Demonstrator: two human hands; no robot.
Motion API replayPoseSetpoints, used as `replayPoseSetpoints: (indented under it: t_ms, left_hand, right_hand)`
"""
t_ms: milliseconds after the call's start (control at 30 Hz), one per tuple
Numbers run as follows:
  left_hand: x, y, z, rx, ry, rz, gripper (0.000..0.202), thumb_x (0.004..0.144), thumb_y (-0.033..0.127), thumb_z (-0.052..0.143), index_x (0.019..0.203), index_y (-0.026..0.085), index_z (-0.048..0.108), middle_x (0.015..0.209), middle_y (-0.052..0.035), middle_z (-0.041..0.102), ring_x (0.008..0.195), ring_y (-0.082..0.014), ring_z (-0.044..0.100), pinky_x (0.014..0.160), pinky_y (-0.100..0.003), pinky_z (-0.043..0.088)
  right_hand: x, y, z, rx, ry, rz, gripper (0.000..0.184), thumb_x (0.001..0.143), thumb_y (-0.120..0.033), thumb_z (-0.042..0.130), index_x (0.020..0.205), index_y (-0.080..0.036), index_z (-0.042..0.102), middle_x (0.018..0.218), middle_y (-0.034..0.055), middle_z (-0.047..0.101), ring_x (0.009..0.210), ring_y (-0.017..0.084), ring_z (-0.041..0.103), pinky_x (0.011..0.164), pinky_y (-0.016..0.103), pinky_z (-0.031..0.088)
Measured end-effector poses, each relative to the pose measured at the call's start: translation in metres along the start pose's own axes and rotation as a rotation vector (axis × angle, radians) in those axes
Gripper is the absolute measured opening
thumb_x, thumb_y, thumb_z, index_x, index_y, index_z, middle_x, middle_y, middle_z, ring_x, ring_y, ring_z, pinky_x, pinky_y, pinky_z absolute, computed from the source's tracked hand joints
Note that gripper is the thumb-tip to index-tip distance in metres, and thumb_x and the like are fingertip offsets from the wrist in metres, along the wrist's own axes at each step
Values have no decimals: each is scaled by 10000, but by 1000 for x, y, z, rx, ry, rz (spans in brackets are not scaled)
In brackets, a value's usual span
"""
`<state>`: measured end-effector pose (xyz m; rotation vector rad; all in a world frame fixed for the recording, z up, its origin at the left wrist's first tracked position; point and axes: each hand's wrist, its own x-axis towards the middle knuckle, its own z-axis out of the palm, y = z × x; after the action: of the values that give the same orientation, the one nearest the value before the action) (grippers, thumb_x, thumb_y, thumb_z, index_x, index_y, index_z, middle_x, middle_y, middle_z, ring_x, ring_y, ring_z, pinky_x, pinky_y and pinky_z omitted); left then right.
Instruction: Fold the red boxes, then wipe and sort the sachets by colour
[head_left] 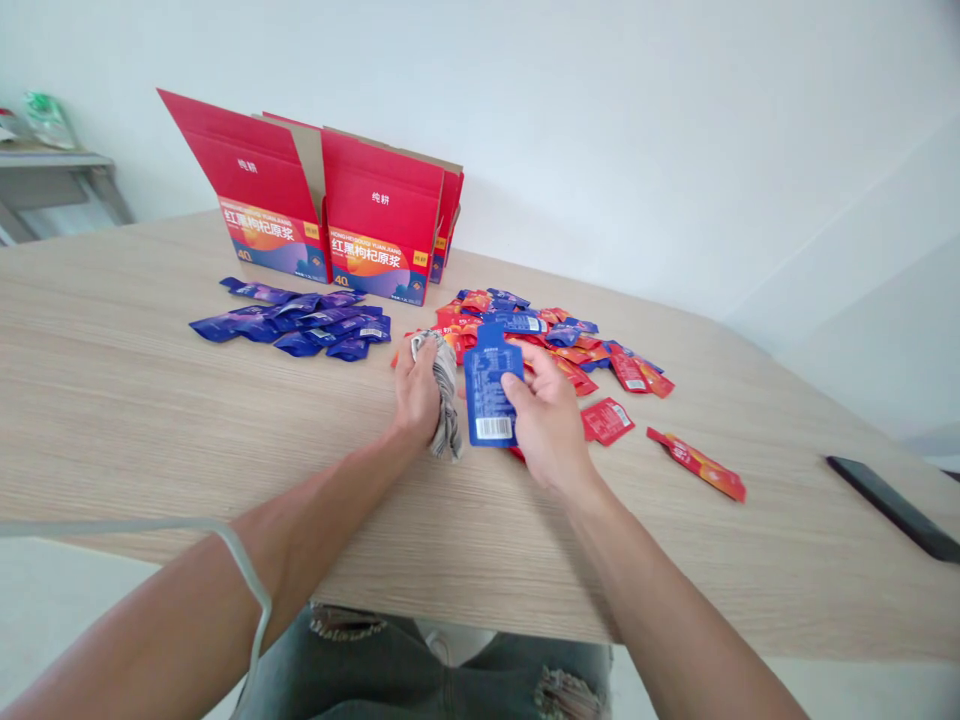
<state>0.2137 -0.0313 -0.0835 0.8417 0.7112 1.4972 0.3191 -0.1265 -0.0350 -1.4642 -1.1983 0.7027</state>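
Observation:
My left hand (417,392) is closed around a crumpled grey cloth (445,398) resting on the wooden table (112,400). Just to its right, my right hand (549,420) grips a blue pouch (491,394), held upright with its barcode side facing me. Behind both hands lies a mixed pile of red and blue pouches (540,335). A separate group of blue pouches (296,322) lies to the left of it.
Open red cartons (330,215) stand at the back of the table. A single red pouch (607,420) and a long red sachet (697,465) lie right of my hands. A black phone (892,506) lies near the right edge. A grey shelf (52,170) stands far left.

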Motion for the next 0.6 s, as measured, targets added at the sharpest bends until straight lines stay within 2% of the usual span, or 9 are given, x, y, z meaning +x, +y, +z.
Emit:
replayPoseSetpoints:
  t_ms: [67,133,200,267,300,400,467,533,600]
  left_hand:
    - [-4,0,2,4,-7,-27,249,915,456,684,929,229,583,826,-1,649,787,-182,653,746,-297,543]
    - [-10,2,4,23,-19,-28,223,929,436,671,948,217,633,885,-29,698,867,-214,686,807,-328,558]
    - [-16,3,6,38,-6,-9,183,947,390,649,971,209,663,959,-49,731,939,-232,698,876,-354,566]
    - [-19,5,5,65,28,2,130,970,324,612,967,206,667,992,-59,735,979,-235,694,926,-367,565]
    - [-18,6,4,111,52,2,122,983,296,593,943,206,665,979,-64,727,986,-236,687,941,-370,562]
    - [-12,9,-5,307,146,-8,183,1010,258,585,844,214,647,902,-73,682,1029,-253,659,990,-385,539]
    - [-5,12,-12,386,218,-22,214,1016,279,596,813,220,632,848,-64,643,1023,-263,645,978,-395,535]
    - [0,14,-15,370,258,-37,211,1012,304,587,820,223,620,804,-38,608,940,-244,632,902,-373,545]
    - [5,16,-16,307,254,-28,209,1001,312,571,816,220,608,780,-13,591,839,-208,606,815,-328,541]
  right_hand:
    - [17,0,4,171,34,8,585,1014,-297,515,1592,-355,447,1228,42,802,1077,285,795,925,476,664]
    - [31,4,15,125,44,-37,591,995,-248,525,1579,-320,479,1360,55,764,1229,264,750,1080,481,612]
    - [38,11,29,-51,81,-120,550,992,-206,505,1536,-268,557,1580,76,635,1486,243,583,1282,478,444]
    - [35,18,43,-205,71,-202,517,1033,-234,464,1534,-230,589,1719,81,492,1632,226,404,1377,458,279]
    - [31,21,48,-241,35,-229,517,1062,-281,439,1555,-213,580,1745,88,458,1657,226,362,1390,451,241]
    - [10,24,59,-251,-151,-268,611,1102,-472,423,1638,-191,501,1741,113,464,1658,259,374,1381,469,268]
    - [-5,23,61,-250,-254,-272,727,1074,-553,483,1683,-159,436,1756,144,431,1667,300,354,1368,505,296]
    - [-16,21,59,-262,-322,-259,827,1015,-522,593,1704,-111,394,1771,178,389,1668,339,345,1360,529,308]
    - [-21,19,51,-242,-359,-226,851,928,-372,673,1698,-112,419,1742,170,445,1622,356,428,1341,532,345]
